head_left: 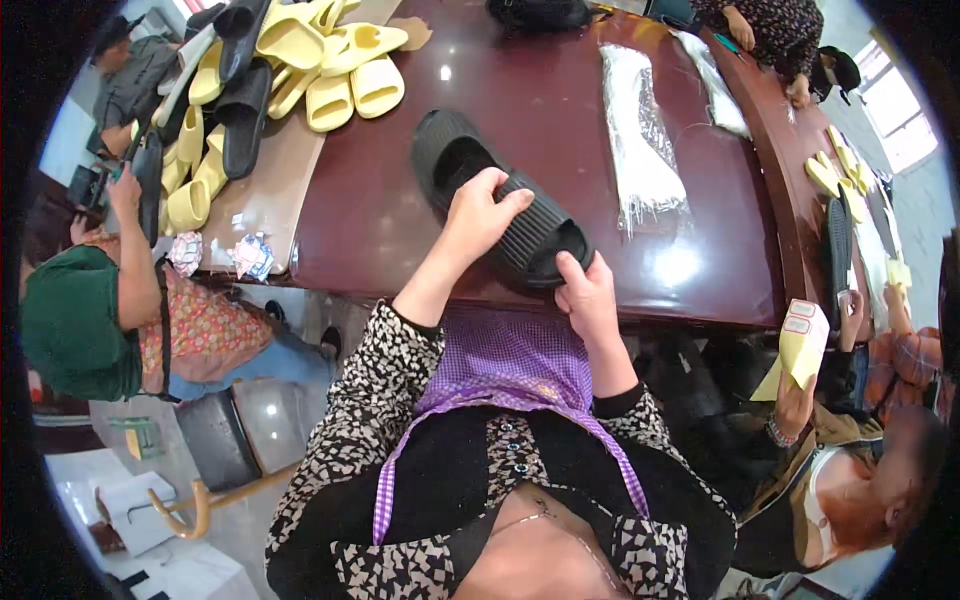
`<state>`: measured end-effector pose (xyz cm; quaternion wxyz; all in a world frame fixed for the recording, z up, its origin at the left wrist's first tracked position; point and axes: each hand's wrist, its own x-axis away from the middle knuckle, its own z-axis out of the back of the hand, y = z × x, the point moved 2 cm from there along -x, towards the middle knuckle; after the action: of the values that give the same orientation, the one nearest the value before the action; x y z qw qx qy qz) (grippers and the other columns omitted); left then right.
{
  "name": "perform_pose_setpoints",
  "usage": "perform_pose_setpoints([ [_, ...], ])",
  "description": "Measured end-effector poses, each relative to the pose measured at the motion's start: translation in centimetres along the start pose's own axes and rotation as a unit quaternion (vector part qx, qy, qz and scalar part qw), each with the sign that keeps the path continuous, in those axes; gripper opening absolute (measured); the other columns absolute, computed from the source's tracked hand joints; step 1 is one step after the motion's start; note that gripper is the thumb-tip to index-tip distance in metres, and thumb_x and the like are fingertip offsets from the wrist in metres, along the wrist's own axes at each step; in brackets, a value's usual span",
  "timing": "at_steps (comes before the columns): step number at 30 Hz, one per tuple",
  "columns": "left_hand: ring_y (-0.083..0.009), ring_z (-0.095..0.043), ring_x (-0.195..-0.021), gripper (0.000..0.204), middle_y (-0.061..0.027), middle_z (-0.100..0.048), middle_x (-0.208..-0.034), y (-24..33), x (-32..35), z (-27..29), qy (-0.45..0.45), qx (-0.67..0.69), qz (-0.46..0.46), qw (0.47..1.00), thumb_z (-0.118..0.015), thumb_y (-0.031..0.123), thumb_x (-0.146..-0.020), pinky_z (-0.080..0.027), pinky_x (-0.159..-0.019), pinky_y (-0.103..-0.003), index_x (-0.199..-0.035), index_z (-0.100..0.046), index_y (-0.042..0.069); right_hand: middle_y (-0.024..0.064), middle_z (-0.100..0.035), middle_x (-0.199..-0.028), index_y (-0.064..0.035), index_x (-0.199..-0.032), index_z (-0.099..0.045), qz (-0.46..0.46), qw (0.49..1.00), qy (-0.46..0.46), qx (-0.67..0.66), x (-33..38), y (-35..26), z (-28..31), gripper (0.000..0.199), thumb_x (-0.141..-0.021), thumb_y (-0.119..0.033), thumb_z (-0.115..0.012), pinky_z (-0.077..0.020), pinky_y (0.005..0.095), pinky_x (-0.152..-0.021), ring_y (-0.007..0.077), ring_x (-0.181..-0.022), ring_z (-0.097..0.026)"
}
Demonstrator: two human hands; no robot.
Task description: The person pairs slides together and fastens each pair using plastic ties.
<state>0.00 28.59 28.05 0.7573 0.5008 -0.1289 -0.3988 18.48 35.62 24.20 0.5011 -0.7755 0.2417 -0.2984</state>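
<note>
Above the near edge of the table (520,90), a black slide sandal (525,232) with a ribbed strap lies at a slant between my two hands. My left hand (482,218) grips it from the left, thumb over the strap and the other fingers partly hidden. At the end nearest me, my right hand (587,290) pinches the sandal's edge between thumb and fingers. Whether a second sandal is under this one, I cannot tell.
Yellow slides (350,85) and black slides (243,110) are heaped at the far left. Clear plastic bags (640,140) lie right of centre. Co-workers stand on both sides; one at the right holds up a yellow item (806,345) with labels. Two crumpled wads (252,257) sit at the left edge.
</note>
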Motion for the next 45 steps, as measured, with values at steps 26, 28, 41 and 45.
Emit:
perform_pose_setpoints([
  [26, -0.0419, -0.05, -0.113, 0.055, -0.0212, -0.046, -0.131, -1.9, 1.5, 9.9, 0.166, -0.323, -0.095, 0.927, -0.044, -0.004, -0.077, -0.044, -0.094, -0.044, -0.131, -0.042, 0.006, 0.0043, -0.064, -0.091, 0.0065, -0.104, -0.061, 0.127, 0.962, 0.026, 0.239, -2.5, -13.7, 11.7, 0.027, -0.082, -0.009, -0.058, -0.046, 0.0242, -0.075, 0.012, -0.081, -0.058],
  [28, -0.0416, -0.052, -0.11, 0.056, -0.0193, -0.046, -0.131, -0.9, 1.9, 8.6, 0.142, -0.339, -0.089, 0.926, -0.044, -0.004, -0.076, -0.047, -0.091, -0.045, -0.131, -0.043, 0.009, 0.003, -0.064, -0.085, 0.0061, -0.097, -0.063, 0.111, 0.942, -0.061, 0.31, -5.7, -15.3, 10.9, 0.025, -0.083, -0.013, -0.059, -0.0449, 0.0235, -0.071, 0.0108, -0.079, -0.057],
  [41, -0.0281, -0.063, -0.085, 0.039, -0.0158, -0.054, -0.119, 1.8, 1.6, 2.7, 0.131, -0.249, -0.213, 0.936, -0.066, 0.007, -0.081, -0.052, -0.074, -0.036, -0.117, -0.054, 0.002, 0.0009, -0.057, -0.069, 0.0016, -0.091, -0.064, 0.161, 0.982, -0.017, 0.101, -10.3, -13.8, 1.0, 0.025, -0.093, -0.019, -0.051, -0.0316, 0.0206, -0.043, 0.0048, -0.049, -0.042],
  [45, -0.0152, -0.06, -0.08, 0.022, -0.0093, -0.059, -0.103, 3.4, 3.7, 0.4, -0.044, 0.215, -0.034, 0.975, -0.065, 0.006, -0.084, -0.049, -0.071, -0.027, -0.103, -0.06, -0.003, 0.0009, -0.056, -0.066, -0.0011, -0.09, -0.061, 0.037, 0.99, -0.125, 0.049, -2.7, -10.0, -0.8, 0.023, -0.096, -0.018, -0.047, -0.0288, 0.0186, -0.038, 0.0034, -0.043, -0.039],
])
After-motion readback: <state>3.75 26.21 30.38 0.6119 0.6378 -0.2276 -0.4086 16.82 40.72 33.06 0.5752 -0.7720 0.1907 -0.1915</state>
